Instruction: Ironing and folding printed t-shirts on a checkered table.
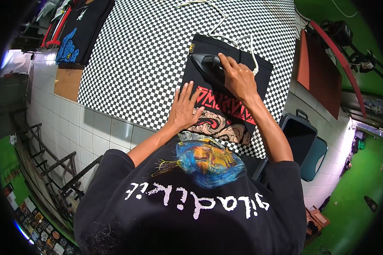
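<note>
A folded black T-shirt (259, 76) with red lettering and a cream swirling print lies on the checkered table. My right hand (239, 78) is wrapped round the handle of a black clothes iron (207, 68). The iron rests on the plain upper part of the shirt, its tip pointing to the far left, near a small yellow label. Flat on the shirt's left edge, beside the red lettering, my left hand (185, 107) has its fingers spread. The iron's soleplate is hidden beneath its body.
The black-and-white checkered tabletop (136, 63) stretches away to the left and far side. A white cord (217, 29) winds across it to the iron. Black garments (78, 42) with a blue print lie at the far left. A dark chair (300, 134) stands at the right.
</note>
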The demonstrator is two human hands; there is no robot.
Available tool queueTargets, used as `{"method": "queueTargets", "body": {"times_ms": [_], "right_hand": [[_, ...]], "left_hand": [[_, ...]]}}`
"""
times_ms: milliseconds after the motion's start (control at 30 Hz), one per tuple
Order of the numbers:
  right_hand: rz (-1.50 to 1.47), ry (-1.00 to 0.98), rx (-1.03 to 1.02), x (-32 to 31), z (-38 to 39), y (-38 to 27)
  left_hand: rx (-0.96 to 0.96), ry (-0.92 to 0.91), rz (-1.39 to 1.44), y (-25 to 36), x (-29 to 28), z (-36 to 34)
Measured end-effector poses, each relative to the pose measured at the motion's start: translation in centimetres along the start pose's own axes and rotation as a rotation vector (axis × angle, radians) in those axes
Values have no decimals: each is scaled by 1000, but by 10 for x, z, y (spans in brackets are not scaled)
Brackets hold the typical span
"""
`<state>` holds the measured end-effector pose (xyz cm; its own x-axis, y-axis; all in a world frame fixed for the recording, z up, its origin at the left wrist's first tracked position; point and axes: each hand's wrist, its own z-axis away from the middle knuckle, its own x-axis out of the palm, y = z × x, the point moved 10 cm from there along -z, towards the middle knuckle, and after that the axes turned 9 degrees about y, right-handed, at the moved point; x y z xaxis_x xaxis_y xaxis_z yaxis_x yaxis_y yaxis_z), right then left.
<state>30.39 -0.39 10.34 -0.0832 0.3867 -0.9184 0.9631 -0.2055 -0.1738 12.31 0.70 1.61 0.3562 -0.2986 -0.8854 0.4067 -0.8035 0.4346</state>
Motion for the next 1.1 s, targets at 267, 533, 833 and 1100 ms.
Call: {"method": "queueTargets", "body": {"times_ms": [267,533,833,1100], "right_hand": [[32,92,94,-7,-14,18],[-13,77,167,0,-42,49],[-111,-36,180,-35,-9,61],[-72,-55,141,-50,75,76]], "left_hand": [[-5,-11,1,1,2,1],[-43,-31,0,1,0,-5],[-94,79,8,4,-13,-50],[0,47,-67,7,18,-54]]}}
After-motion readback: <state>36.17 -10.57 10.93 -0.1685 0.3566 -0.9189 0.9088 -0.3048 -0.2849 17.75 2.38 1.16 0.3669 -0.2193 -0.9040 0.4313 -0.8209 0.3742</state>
